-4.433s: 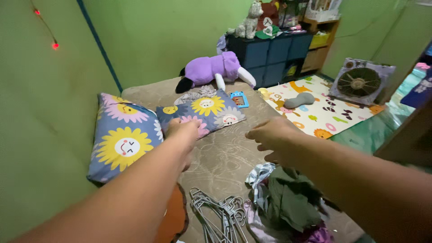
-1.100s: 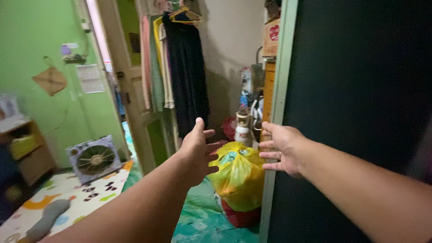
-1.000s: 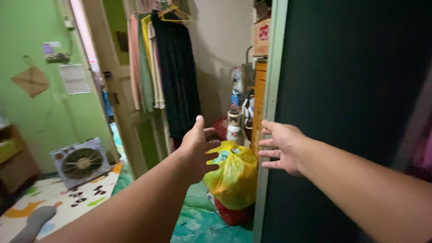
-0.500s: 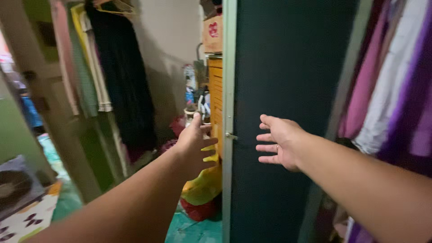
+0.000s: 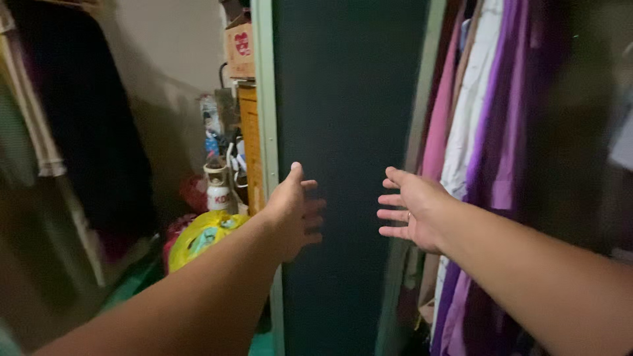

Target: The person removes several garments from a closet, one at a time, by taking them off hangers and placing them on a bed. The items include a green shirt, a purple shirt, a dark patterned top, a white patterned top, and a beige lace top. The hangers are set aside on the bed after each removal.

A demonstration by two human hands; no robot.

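Currently I see both hands raised, empty, in front of the dark wardrobe door (image 5: 343, 99). Left hand (image 5: 293, 214) has its fingers loosely spread, right hand (image 5: 412, 207) likewise; whether either touches the door, I cannot tell. Hanging clothes (image 5: 481, 132) are just right of the door; a yellow bag (image 5: 201, 237) sits low left.

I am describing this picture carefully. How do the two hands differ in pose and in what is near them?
The left hand is seen from its back, thumb up, beside the pale door edge; the right hand is nearer the hanging clothes. A ring shows on the right hand only. Both are open, empty, held before the dark door panel.
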